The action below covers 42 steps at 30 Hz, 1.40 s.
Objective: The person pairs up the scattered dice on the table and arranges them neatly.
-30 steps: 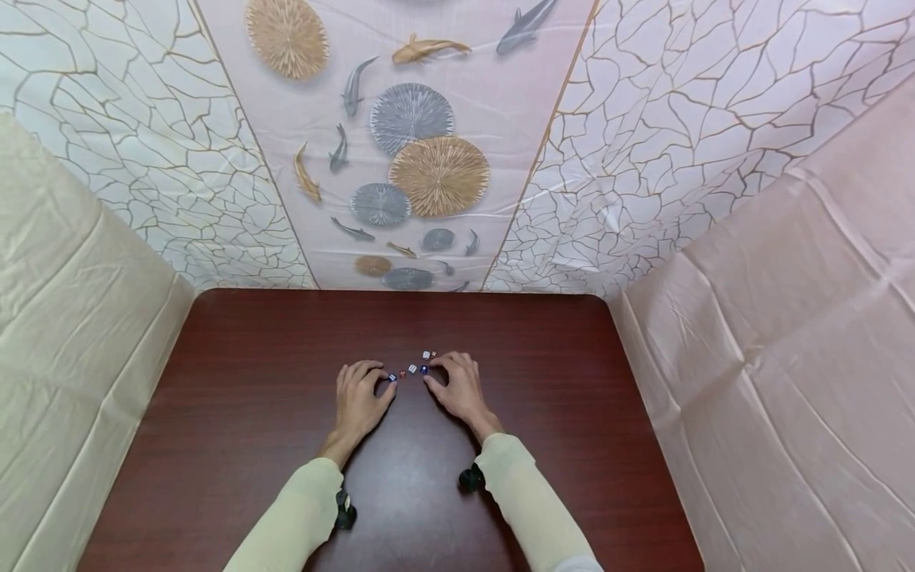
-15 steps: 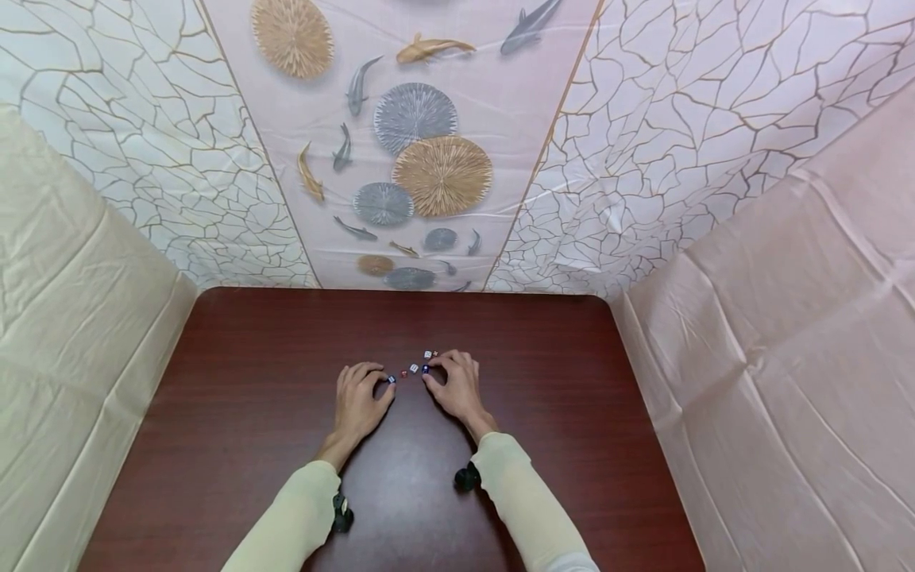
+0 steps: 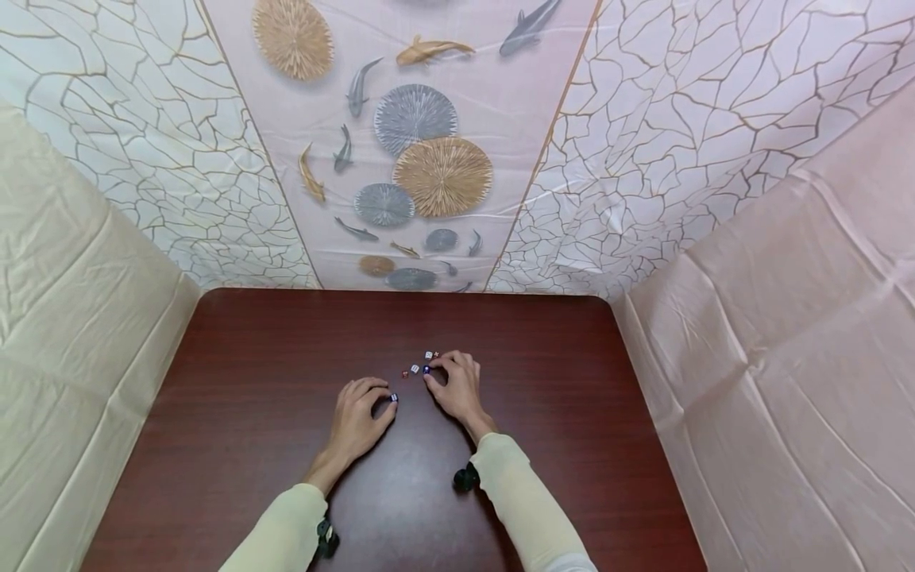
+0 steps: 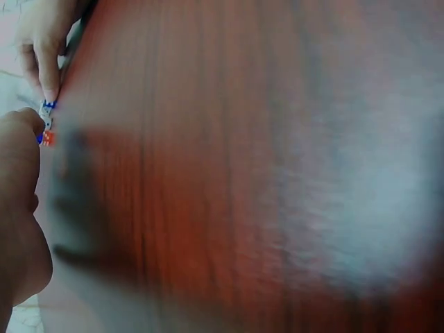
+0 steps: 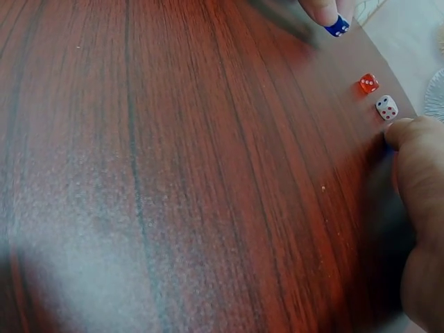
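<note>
Between thumb and fingertips, my left hand (image 3: 357,419) pinches a blue die (image 3: 394,397) with white pips; that die (image 5: 338,26) shows well in the right wrist view. My right hand (image 3: 457,389) has thumb and forefinger around a second blue die (image 3: 426,369), mostly covered by the thumb in the right wrist view. Just left of it on the table lie a white die (image 3: 415,369) with coloured pips and a translucent red die (image 3: 404,374). Beyond the right fingertips are another white die (image 3: 428,355) and a small reddish die (image 3: 436,354).
The dark red-brown wooden table (image 3: 286,334) has a rounded far edge, with a patterned cloth backdrop (image 3: 443,175) behind it. Pale cloth walls (image 3: 772,334) stand at both sides. Each sleeve carries a small black wrist camera (image 3: 466,478).
My left hand has drawn back toward the body with its blue die, away from the red die. My right hand has stayed nearly in place at the other blue die.
</note>
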Each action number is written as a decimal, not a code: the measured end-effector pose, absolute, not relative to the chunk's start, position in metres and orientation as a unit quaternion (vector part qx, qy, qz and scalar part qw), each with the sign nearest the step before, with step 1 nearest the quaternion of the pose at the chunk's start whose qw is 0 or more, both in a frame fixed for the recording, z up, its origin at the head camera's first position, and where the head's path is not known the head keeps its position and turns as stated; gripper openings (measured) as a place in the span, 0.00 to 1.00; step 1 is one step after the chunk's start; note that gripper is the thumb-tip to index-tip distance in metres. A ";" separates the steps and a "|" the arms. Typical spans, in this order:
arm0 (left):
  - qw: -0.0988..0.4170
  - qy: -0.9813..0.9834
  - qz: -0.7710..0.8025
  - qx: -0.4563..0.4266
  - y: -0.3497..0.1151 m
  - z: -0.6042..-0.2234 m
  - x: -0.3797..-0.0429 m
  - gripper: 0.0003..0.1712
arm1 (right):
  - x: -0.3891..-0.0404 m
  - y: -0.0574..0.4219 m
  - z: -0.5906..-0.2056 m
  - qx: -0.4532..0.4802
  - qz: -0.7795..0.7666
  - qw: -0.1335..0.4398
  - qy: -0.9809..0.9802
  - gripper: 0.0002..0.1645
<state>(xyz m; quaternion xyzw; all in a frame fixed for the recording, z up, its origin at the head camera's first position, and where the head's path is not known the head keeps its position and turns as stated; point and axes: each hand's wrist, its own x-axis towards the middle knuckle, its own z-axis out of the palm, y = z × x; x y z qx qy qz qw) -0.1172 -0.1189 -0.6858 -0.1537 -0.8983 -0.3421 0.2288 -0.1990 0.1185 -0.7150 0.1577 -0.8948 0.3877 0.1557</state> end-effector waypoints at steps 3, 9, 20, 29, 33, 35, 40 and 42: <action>0.230 -0.895 -0.341 -0.173 -0.118 -0.687 -0.111 0.11 | -0.201 0.119 -0.721 0.162 0.387 0.170 -0.892 0.12; 0.229 -0.888 -0.342 -0.205 -0.113 -0.688 -0.099 0.12 | -0.196 0.117 -0.710 0.151 0.367 0.152 -0.905 0.11; 0.226 -0.875 -0.351 -0.244 -0.099 -0.693 -0.090 0.12 | -0.189 0.114 -0.698 0.150 0.336 0.150 -0.918 0.10; 0.206 -0.876 -0.351 -0.260 -0.092 -0.697 -0.085 0.12 | -0.190 0.114 -0.696 0.150 0.330 0.161 -0.918 0.09; 0.204 -0.878 -0.347 -0.259 -0.092 -0.700 -0.086 0.12 | -0.188 0.113 -0.690 0.146 0.326 0.144 -0.923 0.10; 0.206 -0.879 -0.344 -0.258 -0.092 -0.701 -0.086 0.13 | -0.188 0.113 -0.692 0.148 0.328 0.149 -0.921 0.10; 0.202 -0.882 -0.341 -0.255 -0.093 -0.704 -0.088 0.13 | -0.192 0.115 -0.706 0.162 0.332 0.183 -0.911 0.10; 0.199 -0.882 -0.343 -0.253 -0.093 -0.706 -0.088 0.13 | -0.195 0.116 -0.711 0.165 0.334 0.189 -0.909 0.10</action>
